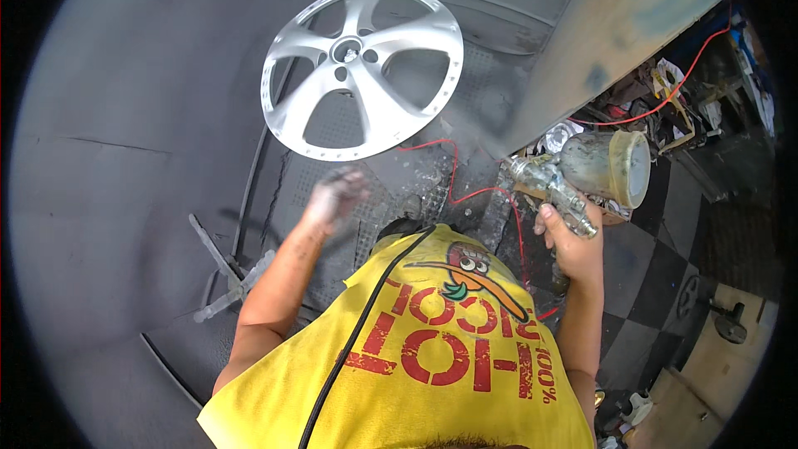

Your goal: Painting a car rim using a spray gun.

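A silver alloy wheel [378, 104] with broad spokes is raised in front of me, its face toward me; what holds it up is hidden behind it. Just below its lower rim is my left hand [337, 195], coated with pale dust or paint and smeared by motion, so its fingers cannot be read. To the right, my right hand [572, 237] grips a metal spray gun [553, 185] by its handle. The gun carries a stained round paint cup [600, 166], and its nozzle end points left toward the space beside the wheel.
A thin red hose [519, 237] winds across the paint-spattered floor. At left stands a grey-coated metal stand [233, 274] near the grey wall [108, 158]. An upright panel [615, 25] rises at right, with cluttered shelves [657, 100] behind it. A black cord [366, 333] crosses my yellow shirt.
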Demonstrator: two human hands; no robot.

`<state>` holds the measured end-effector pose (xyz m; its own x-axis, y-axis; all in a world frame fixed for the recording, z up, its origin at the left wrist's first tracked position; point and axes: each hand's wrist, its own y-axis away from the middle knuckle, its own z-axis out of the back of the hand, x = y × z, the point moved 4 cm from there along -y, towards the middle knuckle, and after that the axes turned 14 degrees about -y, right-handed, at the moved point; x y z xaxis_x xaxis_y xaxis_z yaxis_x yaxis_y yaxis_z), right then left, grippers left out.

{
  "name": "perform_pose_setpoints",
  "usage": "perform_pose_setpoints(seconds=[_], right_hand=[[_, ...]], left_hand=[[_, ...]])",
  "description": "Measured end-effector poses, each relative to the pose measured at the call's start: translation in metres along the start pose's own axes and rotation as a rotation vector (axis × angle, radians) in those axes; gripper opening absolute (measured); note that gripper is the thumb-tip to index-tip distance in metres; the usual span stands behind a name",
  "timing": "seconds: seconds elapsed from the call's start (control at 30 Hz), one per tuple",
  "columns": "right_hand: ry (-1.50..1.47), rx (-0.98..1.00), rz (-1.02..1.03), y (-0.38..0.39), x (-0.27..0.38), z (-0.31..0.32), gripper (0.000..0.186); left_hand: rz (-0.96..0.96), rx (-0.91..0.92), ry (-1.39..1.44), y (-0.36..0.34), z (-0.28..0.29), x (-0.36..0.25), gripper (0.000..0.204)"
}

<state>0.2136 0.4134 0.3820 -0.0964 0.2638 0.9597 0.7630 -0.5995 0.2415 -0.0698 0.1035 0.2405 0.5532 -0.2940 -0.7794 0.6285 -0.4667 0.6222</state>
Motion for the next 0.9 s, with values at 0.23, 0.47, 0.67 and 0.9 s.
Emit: perform_pose_setpoints(seconds=[0.23, 0.47, 0.67, 0.9], right_hand=[[-0.048, 0.080, 0.069, 0.005, 0.029, 0.007, 0.038], [0.203, -0.143, 0.191, -0.010, 0.069, 0.017, 0.023], [0.172, -0.023, 0.074, 0.021, 0.062, 0.004, 0.031], [0.118, 0.049, 0.094, 0.024, 0.063, -0.007, 0.042]], left_hand=[[-0.268, -0.250, 0.191, -0.031, 0.118, -0.044, 0.041], [-0.198, 0.375, 0.157, 0.045, -0.060, -0.006, 0.059], [-0.103, -0.046, 0.294, -0.011, 0.071, 0.003, 0.065], [-0.109, -0.071, 0.335, -0.020, 0.072, -0.009, 0.039]])
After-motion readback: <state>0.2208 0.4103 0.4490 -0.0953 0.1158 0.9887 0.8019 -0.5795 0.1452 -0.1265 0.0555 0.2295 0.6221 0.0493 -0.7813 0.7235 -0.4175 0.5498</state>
